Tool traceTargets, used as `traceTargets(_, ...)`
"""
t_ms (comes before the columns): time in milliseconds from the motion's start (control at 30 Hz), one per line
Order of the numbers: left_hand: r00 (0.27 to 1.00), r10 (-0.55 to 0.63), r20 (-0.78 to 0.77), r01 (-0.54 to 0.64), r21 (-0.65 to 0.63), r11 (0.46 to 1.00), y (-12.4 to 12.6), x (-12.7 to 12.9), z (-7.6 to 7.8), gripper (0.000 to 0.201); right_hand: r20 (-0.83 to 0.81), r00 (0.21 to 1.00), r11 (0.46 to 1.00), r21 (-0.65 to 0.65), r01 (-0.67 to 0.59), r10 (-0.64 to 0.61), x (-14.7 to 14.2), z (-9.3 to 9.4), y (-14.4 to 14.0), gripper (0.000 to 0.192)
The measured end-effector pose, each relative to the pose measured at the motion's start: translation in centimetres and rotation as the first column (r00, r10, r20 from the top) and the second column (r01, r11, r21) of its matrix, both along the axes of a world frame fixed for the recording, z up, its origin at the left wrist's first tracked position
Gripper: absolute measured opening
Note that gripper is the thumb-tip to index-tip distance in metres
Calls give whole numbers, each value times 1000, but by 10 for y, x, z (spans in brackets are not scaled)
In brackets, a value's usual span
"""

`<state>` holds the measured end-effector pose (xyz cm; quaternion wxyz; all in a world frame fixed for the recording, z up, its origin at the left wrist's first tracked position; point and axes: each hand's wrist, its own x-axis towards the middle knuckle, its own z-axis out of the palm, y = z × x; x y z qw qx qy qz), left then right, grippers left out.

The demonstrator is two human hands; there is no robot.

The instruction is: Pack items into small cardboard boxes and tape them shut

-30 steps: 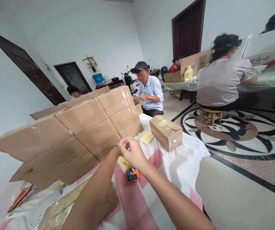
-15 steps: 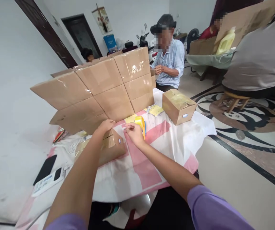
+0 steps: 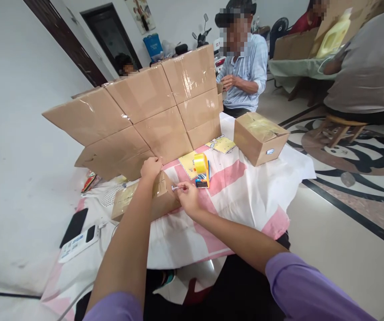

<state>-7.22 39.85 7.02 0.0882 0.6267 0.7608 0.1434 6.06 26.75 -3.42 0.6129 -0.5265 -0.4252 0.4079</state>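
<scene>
Both arms reach forward: left hand [image 3: 151, 168] presses the small box [image 3: 145, 200], right hand [image 3: 188, 197] pinches a label [image 3: 175, 188].

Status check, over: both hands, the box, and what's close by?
Left hand pressed on top of box. Right hand pinching something small at box's end, too small to identify. Tape dispenser just beyond, apart from both hands.

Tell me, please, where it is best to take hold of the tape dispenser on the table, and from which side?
Take the tape dispenser by its orange body below the yellow roll, coming from above on the near side. It stands upright on the cloth with open space toward the right hand; the cartons block the far side.
</scene>
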Motion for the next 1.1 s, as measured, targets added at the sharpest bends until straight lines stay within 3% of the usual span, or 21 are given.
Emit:
traceTargets(433,999,6,-50,-8,-27,1000,-5,6,4,39,-74,983,985,-17,-170,168,-8,1,-14,19)
traceTargets(567,998,5,-67,-8,-46,999,-7,8,5,36,-120,951,957,-24,-290,285,3,11,-8,37)
traceTargets(633,998,4,-66,-8,-49,999,-10,9,8,37,-158,953,959,-75,-272,257,4,18,-9,44)
traceTargets(733,998,0,-61,-3,-52,999,-14,11,12,36,-201,957,970,-76,-230,211,-2,27,-19,36)
traceTargets(900,998,-7,-59,4,-56,998,-16,12,14,37,-193,947,964,-19,-266,257,-17,28,-31,35)
traceTargets(1100,997,5,-73,-10,-60,998,-14,11,13,35,-124,928,926,-98,-364,352,-15,34,-42,40)
